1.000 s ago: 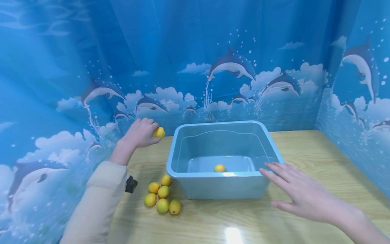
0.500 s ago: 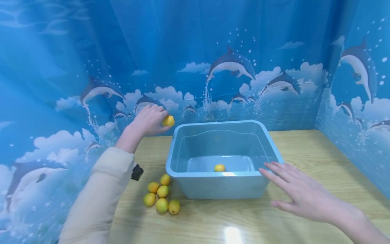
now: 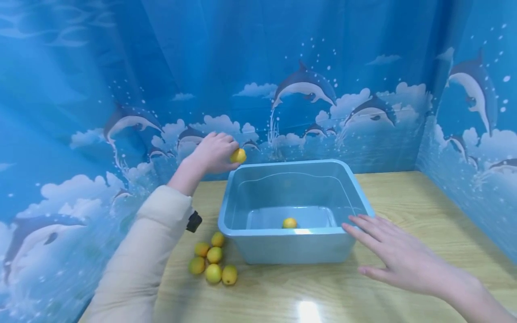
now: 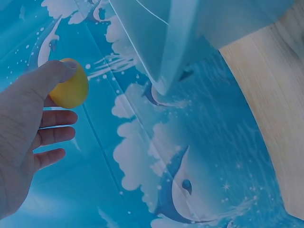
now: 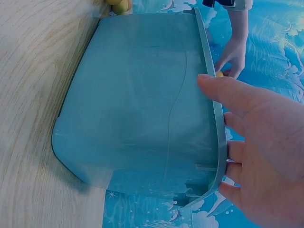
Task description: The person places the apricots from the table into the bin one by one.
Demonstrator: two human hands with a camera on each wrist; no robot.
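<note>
My left hand (image 3: 217,152) pinches a small yellow citrus-like fruit (image 3: 238,155) between thumb and forefinger, raised near the back left corner of a light blue plastic bin (image 3: 295,246). In the left wrist view the fruit (image 4: 71,85) looks smooth and rounded, with the other fingers loosely extended below it. Inside the bin, one similar fruit (image 3: 289,223) lies on the floor close to the front wall, its lower part hidden by the rim. My right hand (image 3: 397,253) lies with extended fingers at the bin's front right corner, fingertips right at the rim (image 5: 219,128).
Several yellow-green fruits (image 3: 213,273) lie in a loose cluster on the wooden table (image 3: 262,300), left of the bin. A blue curtain (image 3: 242,54) printed with dolphins hangs behind and along both sides. A small black device (image 3: 194,221) sits beneath the left sleeve.
My left hand has moved right and slightly upward with the fruit, coming to the bin's back left corner. The right hand and the bin have stayed in place.
</note>
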